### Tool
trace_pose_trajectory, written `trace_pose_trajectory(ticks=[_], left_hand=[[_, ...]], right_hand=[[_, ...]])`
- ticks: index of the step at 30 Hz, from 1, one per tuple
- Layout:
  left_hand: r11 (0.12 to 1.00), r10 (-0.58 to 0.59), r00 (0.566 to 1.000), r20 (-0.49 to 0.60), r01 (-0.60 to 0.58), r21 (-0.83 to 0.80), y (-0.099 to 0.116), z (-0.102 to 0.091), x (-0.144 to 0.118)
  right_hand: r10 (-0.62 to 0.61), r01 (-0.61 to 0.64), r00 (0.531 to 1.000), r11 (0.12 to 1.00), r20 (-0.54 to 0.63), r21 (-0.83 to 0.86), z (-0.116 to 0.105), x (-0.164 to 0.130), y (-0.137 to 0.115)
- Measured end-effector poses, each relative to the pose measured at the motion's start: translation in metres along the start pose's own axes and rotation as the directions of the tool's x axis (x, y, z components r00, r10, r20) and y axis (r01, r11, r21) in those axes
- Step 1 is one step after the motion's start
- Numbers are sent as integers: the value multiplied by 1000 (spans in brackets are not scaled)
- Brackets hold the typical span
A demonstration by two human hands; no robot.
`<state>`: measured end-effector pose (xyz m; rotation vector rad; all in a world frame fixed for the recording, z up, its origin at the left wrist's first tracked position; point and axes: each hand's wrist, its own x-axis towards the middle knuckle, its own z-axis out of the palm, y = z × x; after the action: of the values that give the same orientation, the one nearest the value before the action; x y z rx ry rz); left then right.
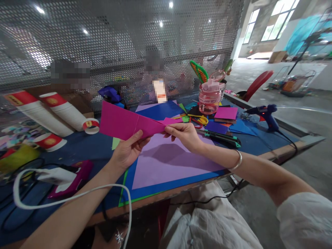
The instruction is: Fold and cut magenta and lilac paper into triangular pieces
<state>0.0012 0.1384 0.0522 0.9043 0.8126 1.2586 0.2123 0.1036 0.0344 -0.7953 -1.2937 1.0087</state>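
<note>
Fingers [135,137] of the left hand [127,151] and right hand [183,135] pinched the pink paper [118,119], seemingly light, easily creased, best held by its edges!

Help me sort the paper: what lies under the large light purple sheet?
Blue paper shows along its near edge, green paper peeking beyond; anything wholly covered can't be seen.

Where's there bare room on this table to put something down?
Two bare patches of blue tabletop: one between the white-and-red paper cups and the left hand; another between the green-and-black utility knife and the dark-blue glue gun. Crowded: around the transparent pink plastic bottle, amid coloured papers.
</note>
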Motion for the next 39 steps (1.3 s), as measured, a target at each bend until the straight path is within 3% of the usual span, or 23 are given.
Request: trace_pose_trajectory(ticks=[6, 18, 24, 39], left_hand=[[1000, 13, 1000, 4, -13, 0, -1, 1, 1], [999, 46, 999, -3, -46, 10, -2, 0, -1], [995, 78, 996, 42, -81, 60, -3, 1, -3], [983, 0, 986, 168, -30, 179, -16, 7, -18]], right_hand=[[18, -18, 1000, 999, -3, 37, -1, 0, 1], [12, -7, 999, 987, 30, -163, -6, 0, 4], [3, 22, 996, 959, 87, -283, -7, 0, 9], [-14, 56, 996, 888, 94, -456, -1, -5, 11]])
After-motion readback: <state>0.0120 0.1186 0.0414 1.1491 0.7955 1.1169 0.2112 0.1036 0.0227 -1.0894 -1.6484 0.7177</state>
